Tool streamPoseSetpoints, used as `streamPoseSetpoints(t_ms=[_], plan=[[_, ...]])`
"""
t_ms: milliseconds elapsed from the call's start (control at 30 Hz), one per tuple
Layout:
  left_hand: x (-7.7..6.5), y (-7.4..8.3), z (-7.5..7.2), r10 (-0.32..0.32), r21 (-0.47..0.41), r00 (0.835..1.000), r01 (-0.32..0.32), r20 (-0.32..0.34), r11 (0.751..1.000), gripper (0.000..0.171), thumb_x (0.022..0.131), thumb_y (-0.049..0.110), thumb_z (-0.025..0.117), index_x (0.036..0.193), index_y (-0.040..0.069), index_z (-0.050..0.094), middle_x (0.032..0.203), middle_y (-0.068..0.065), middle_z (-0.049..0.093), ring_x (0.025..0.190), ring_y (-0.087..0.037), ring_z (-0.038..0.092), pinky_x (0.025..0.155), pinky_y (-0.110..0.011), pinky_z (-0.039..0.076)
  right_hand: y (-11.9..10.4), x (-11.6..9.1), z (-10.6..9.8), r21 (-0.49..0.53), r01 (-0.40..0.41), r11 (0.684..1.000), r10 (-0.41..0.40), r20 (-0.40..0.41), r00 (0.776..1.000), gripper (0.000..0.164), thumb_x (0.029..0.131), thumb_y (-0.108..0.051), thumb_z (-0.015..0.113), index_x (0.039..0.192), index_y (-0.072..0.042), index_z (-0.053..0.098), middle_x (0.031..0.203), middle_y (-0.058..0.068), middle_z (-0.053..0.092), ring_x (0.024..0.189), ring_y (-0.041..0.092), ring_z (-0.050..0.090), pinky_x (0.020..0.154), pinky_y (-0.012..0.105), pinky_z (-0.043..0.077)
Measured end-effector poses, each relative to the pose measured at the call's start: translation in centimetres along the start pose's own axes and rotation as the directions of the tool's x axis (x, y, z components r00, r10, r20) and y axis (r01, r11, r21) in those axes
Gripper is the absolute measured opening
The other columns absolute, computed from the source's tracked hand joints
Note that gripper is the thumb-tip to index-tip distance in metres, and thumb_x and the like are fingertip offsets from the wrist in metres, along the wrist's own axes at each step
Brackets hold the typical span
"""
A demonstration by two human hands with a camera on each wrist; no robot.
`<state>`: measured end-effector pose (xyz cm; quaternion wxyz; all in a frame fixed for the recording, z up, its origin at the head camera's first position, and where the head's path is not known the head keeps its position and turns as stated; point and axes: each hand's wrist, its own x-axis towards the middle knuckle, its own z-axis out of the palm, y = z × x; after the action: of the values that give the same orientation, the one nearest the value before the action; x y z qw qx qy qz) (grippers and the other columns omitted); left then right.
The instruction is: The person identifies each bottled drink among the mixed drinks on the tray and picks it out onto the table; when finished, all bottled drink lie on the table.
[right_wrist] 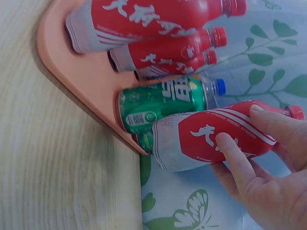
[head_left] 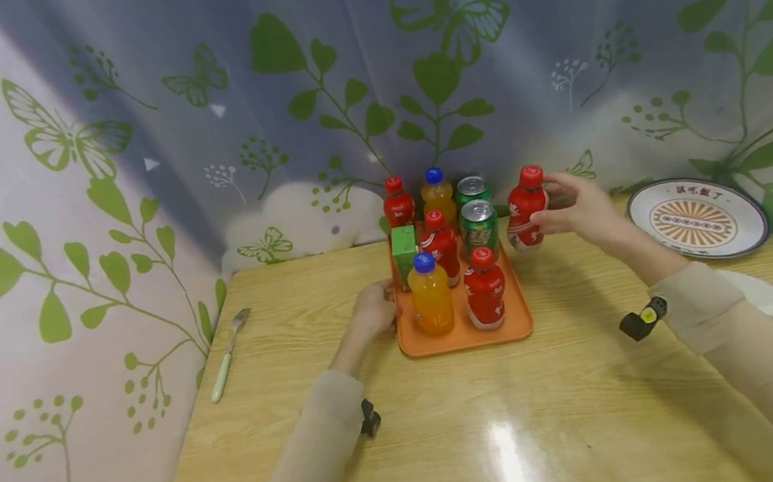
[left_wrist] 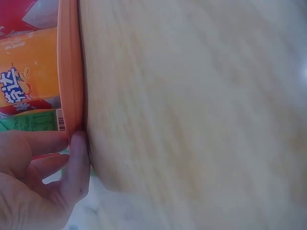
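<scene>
My right hand (head_left: 583, 211) grips a red-labelled soda bottle (head_left: 527, 206) with a red cap, tilted beside the right edge of an orange tray (head_left: 466, 338). In the right wrist view the fingers curl around that bottle (right_wrist: 211, 139), close to a green can (right_wrist: 163, 103). My left hand (head_left: 373, 310) pinches the tray's left rim (left_wrist: 72, 72) between thumb and fingers. On the tray stand several red-labelled bottles (head_left: 486, 293), orange drink bottles (head_left: 431, 301) with blue caps, green cans (head_left: 479, 226) and a green carton (head_left: 405, 255).
A patterned plate (head_left: 697, 217) lies at the back right of the wooden table (head_left: 393, 476). Near it is a white spatula-like utensil (head_left: 763, 295) with a grey handle. A fork (head_left: 226, 355) with a pale green handle lies at the left. A leaf-print curtain (head_left: 329, 73) hangs behind.
</scene>
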<state>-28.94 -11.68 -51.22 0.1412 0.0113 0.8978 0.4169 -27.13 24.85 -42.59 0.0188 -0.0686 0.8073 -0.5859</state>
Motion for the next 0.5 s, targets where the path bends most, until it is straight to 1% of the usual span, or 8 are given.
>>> streamPoseSetpoints(t_ms=[133,200,267,333,400,500], plan=[[0.0,0.0,-0.1,-0.004,-0.014,1.0,0.004,0.002,1.0,0.072,0.08,-0.014,0.056,0.148,0.007,0.042,0.088,-0.007,0.057,0.057,-0.013,0.056,0.046,-0.024,0.055,0.2,0.9,-0.5,0.001,-0.023,1.0,0.023,-0.011,1.0,0.078,0.087,-0.016,0.073,0.153,-0.018,0.031,0.15,0.019,0.041,0.128,0.038,0.05,0.084,0.032,0.062],[0.0,0.0,-0.1,-0.008,-0.024,1.0,0.008,0.004,1.0,0.073,0.079,-0.014,0.055,0.148,0.007,0.042,0.091,-0.008,0.058,0.058,-0.014,0.057,0.048,-0.025,0.057,0.3,1.4,-0.6,0.012,-0.028,1.0,0.029,-0.016,0.999,0.079,0.087,-0.017,0.073,0.154,-0.02,0.03,0.151,0.018,0.04,0.126,0.035,0.052,0.085,0.033,0.061],[0.0,0.1,-0.2,-0.015,-0.028,1.0,0.015,0.005,0.999,0.074,0.079,-0.014,0.056,0.148,0.008,0.042,0.094,-0.01,0.06,0.058,-0.014,0.058,0.048,-0.025,0.057,0.5,1.9,-0.7,0.025,-0.027,0.999,0.027,-0.022,0.999,0.079,0.088,-0.016,0.073,0.154,-0.02,0.03,0.151,0.017,0.04,0.119,0.027,0.057,0.085,0.033,0.061],[-0.1,0.1,-0.2,-0.023,-0.036,1.0,0.024,0.007,0.999,0.073,0.08,-0.014,0.056,0.148,0.009,0.042,0.097,-0.012,0.062,0.058,-0.014,0.059,0.049,-0.026,0.058,0.7,2.3,-0.8,0.047,-0.021,0.999,0.023,-0.031,0.999,0.079,0.088,-0.015,0.073,0.154,-0.021,0.03,0.151,0.017,0.039,0.108,0.017,0.063,0.085,0.034,0.061],[-0.2,0.2,-0.1,-0.032,-0.041,0.999,0.032,0.009,0.999,0.073,0.08,-0.014,0.056,0.148,0.011,0.043,0.1,-0.013,0.063,0.057,-0.015,0.06,0.05,-0.027,0.059,1.0,2.7,-0.7,0.068,-0.02,0.997,0.023,-0.043,0.999,0.078,0.088,-0.013,0.072,0.154,-0.02,0.03,0.152,0.018,0.038,0.097,0.009,0.066,0.084,0.034,0.061],[-0.4,0.4,-0.1,-0.037,-0.046,0.999,0.037,0.014,0.998,0.073,0.081,-0.014,0.057,0.148,0.012,0.043,0.103,-0.014,0.063,0.058,-0.015,0.061,0.051,-0.028,0.06,1.3,3.3,-0.7,0.108,-0.027,0.994,0.034,-0.065,0.997,0.077,0.088,-0.009,0.071,0.154,-0.019,0.031,0.153,0.019,0.037,0.087,0.009,0.07,0.082,0.035,0.061]])
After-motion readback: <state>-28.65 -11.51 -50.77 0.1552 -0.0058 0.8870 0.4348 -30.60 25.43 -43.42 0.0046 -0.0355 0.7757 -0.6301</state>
